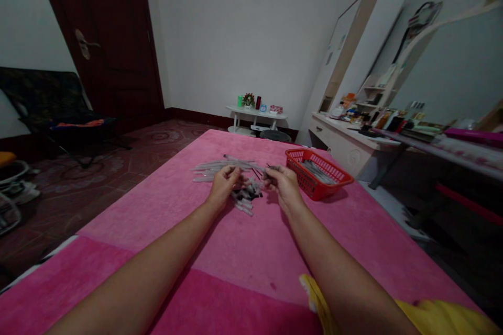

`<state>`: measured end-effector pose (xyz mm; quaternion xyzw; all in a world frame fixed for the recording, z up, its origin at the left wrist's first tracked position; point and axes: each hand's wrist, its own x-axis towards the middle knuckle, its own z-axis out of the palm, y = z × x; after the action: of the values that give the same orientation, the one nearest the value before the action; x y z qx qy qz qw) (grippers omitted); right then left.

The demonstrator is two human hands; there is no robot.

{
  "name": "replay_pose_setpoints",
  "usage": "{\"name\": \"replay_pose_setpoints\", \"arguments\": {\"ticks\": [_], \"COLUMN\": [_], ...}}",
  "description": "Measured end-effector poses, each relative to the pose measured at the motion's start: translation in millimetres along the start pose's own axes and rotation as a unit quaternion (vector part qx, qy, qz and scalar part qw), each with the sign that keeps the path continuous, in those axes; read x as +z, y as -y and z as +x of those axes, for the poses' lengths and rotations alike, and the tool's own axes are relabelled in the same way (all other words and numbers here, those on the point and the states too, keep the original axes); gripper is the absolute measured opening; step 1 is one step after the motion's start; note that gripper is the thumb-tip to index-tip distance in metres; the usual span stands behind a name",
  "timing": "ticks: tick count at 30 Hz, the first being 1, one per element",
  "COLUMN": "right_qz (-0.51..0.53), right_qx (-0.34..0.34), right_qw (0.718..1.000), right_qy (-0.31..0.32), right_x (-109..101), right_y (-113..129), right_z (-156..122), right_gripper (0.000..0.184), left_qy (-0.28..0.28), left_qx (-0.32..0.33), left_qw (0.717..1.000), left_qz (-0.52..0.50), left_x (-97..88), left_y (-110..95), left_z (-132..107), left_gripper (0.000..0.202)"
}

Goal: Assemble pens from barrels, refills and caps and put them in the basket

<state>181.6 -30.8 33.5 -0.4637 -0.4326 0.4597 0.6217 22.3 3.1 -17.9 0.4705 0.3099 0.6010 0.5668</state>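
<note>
My left hand (227,184) is over the cloth with thumb and fingers pinched together; what lies between them is too small to make out. My right hand (283,184) faces it a short way to the right, also pinched, near the end of something small and greyish. Beyond my left hand lies a row of long, thin grey translucent sticks (208,167), perhaps plastic tubes. Between and below my hands is a heap of short clear and black pieces (244,203). To the right of my right hand stands a red plastic basket (321,191) with similar grey sticks (317,171) in it.
A pink cloth (236,251) covers the surface under my hands. Yellow fabric (440,316) lies at the lower right. Farther off are a small white table (257,112), a dressing table (341,136) with bottles, a folding chair (58,110) and a dark door (106,36).
</note>
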Motion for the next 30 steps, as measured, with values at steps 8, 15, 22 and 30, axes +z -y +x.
{"name": "replay_pose_setpoints", "arguments": {"ticks": [8, 15, 22, 30], "right_qz": [-0.444, -0.602, -0.638, -0.615], "right_qx": [-0.18, -0.107, -0.147, -0.28], "right_qw": [0.788, 0.69, 0.66, 0.728], "right_qy": [-0.386, -0.388, -0.369, -0.115], "right_x": [-113, -166, -157, -74], "right_y": [46, 26, 30, 17], "right_z": [31, 37, 37, 22], "right_gripper": [0.023, 0.029, 0.032, 0.024], "left_qy": [-0.151, -0.165, -0.171, -0.195], "left_qx": [0.085, 0.071, 0.058, 0.085], "left_qw": [0.983, 0.983, 0.983, 0.971], "left_qz": [0.069, 0.043, 0.035, 0.113], "left_x": [-34.1, -41.0, -44.0, -54.0], "left_y": [7, 11, 14, 15], "left_z": [20, 25, 27, 31], "left_gripper": [0.04, 0.041, 0.04, 0.027]}}
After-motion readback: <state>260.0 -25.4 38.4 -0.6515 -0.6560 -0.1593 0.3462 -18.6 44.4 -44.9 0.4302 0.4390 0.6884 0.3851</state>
